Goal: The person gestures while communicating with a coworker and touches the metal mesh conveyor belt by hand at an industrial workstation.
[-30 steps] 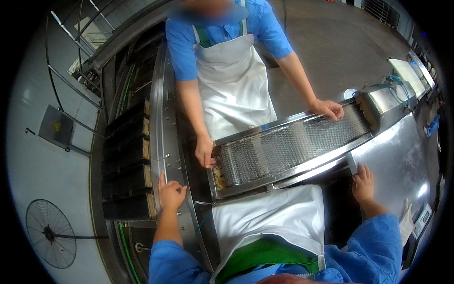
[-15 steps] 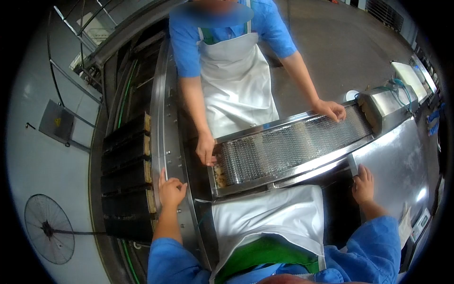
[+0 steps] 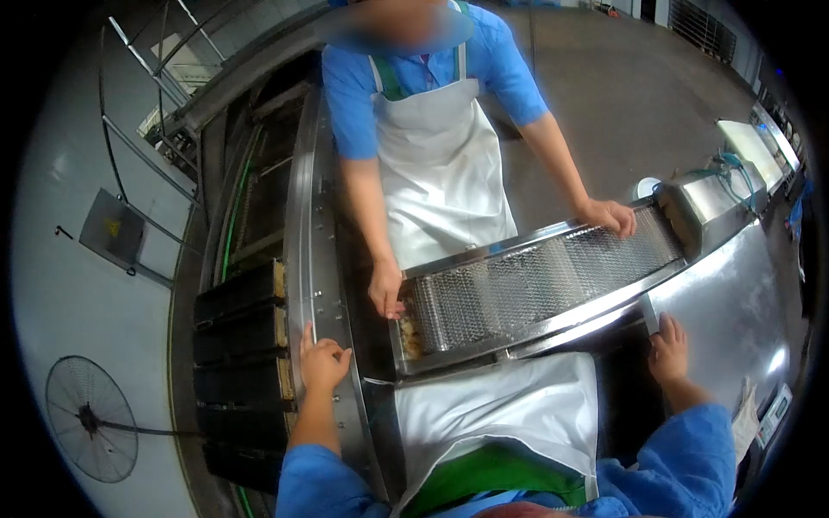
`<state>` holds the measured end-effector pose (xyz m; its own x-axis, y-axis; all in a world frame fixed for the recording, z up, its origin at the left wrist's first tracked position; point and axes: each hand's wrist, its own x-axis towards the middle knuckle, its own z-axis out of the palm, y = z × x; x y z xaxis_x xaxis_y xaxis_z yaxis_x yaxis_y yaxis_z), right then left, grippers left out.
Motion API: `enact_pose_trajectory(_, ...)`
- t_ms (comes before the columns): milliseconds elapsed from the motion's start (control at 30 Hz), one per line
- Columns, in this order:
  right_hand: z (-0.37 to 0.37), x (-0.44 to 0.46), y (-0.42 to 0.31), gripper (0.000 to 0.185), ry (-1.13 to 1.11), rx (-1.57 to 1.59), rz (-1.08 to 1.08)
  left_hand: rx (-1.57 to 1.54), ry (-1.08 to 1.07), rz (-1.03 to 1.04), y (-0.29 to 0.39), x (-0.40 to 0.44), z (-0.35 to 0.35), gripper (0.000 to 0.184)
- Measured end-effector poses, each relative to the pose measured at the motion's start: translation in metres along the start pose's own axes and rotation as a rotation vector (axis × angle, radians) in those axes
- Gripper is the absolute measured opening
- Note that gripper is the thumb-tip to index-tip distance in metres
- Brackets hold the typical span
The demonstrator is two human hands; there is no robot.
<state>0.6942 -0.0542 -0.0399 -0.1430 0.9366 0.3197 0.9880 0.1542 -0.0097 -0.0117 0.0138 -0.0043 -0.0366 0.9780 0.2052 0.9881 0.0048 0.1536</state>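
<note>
My left hand (image 3: 325, 366) rests on the steel rail (image 3: 302, 259) with its index finger stretched out and its thumb apart; it holds nothing. Beside it, several dark moulds (image 3: 237, 337) with pale edges lie in a row. My right hand (image 3: 669, 352) lies at the edge of the steel table (image 3: 717, 302), fingers slightly bent and nothing visible in them. Between my hands runs a wire-mesh conveyor (image 3: 527, 281) in a steel frame. Pale brown crumbs or pieces (image 3: 411, 337) lie at its left end, too small to name.
Across the conveyor stands a co-worker in a white apron (image 3: 445, 164). Their one hand (image 3: 385, 289) is at the conveyor's left end, the other (image 3: 611, 217) on its far side. A steel housing (image 3: 715, 203) caps the right end. A fan (image 3: 91, 419) stands at left.
The whole view has shifted, so everything appears slightly lower and further right. My hands stay on the rail and the table edge. The co-worker's hands remain near the same conveyor spots.
</note>
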Motion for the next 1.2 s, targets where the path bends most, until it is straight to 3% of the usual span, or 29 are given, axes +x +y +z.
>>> enact_pose_trajectory(167, 0.004, -0.006, 0.007, 0.015, -0.038, -0.043, -0.004, -0.019, 0.006, -0.021, -0.003, 0.000, 0.004, 0.018)
enact_pose_trajectory(1200, -0.002, -0.001, 0.002, 0.025, -0.015, -0.041, -0.017, -0.021, 0.011, -0.002, 0.000, 0.003, 0.000, 0.014)
